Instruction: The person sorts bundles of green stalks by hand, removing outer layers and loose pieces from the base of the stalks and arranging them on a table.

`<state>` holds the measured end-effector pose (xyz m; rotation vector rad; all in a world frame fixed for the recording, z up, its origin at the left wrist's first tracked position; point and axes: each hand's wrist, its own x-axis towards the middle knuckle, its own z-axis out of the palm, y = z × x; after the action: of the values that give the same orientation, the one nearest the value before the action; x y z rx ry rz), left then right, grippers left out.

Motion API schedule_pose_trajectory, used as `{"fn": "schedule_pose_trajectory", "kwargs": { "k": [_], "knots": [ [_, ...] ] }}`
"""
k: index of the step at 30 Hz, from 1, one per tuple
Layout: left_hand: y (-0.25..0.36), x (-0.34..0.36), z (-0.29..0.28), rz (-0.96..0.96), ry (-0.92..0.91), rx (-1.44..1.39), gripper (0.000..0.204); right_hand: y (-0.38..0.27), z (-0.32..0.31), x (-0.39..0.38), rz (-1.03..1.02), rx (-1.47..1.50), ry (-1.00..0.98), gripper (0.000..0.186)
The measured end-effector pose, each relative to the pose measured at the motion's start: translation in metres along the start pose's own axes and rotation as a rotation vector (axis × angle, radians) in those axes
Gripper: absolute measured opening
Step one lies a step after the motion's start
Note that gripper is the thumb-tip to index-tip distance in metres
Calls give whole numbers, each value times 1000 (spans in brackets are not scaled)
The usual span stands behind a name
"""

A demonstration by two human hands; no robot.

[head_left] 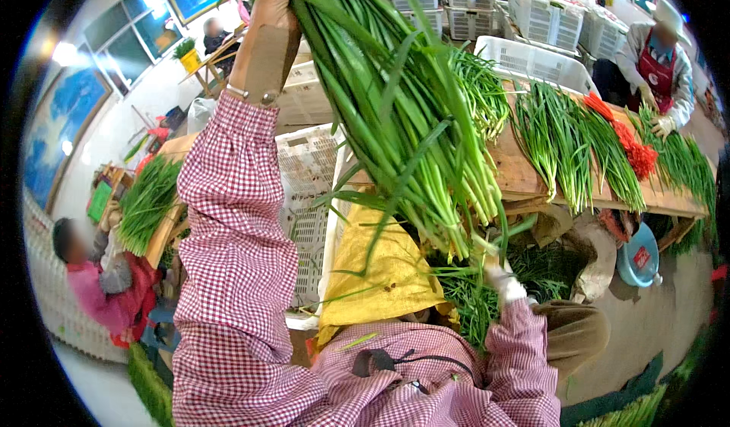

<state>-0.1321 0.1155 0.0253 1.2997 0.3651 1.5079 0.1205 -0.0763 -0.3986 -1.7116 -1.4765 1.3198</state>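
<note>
a worker in a red-and-white checked smock lifts a thick bunch of long green stalks [380,92] before the chest, its leafy end high and its pale root ends slanting down to the right. the left hand [275,3], raised at the top edge, grasps the leafy end; the right hand [498,275], blurred, is at the pale root ends, and whether its fingers are closed on them cannot be told. below the bunch, a yellow cloth [380,279] covers the worker's lap, beside a white plastic crate [306,206]. to the right, more green bundles [553,138] lie across a wooden table [503,170] near a heap of red strips [637,153], with a light blue bucket [639,258] below. a co-worker in a red apron [658,76] handles greens at the table's far end.
</note>
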Motion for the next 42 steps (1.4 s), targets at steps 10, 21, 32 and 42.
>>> {"fn": "schedule_pose_trajectory", "kwargs": {
  "k": [10, 21, 32, 42],
  "knots": [
    [-33, -20, -8, 164, 79, 54, 19, -125, 18, 66, -562, 1384, -89, 31],
    [-51, 6, -53, 102, -113, 20, 32, -104, 20, -22, -485, 1598, -99, 33],
    [-59, -15, -14, 138, -381, -26, 42, -90, -16, -22, -307, 1803, -85, 37],
    [-62, 2, 28, 88, -188, 314, 39, -99, -27, -15, -449, 1568, -54, 32]
  ]
}}
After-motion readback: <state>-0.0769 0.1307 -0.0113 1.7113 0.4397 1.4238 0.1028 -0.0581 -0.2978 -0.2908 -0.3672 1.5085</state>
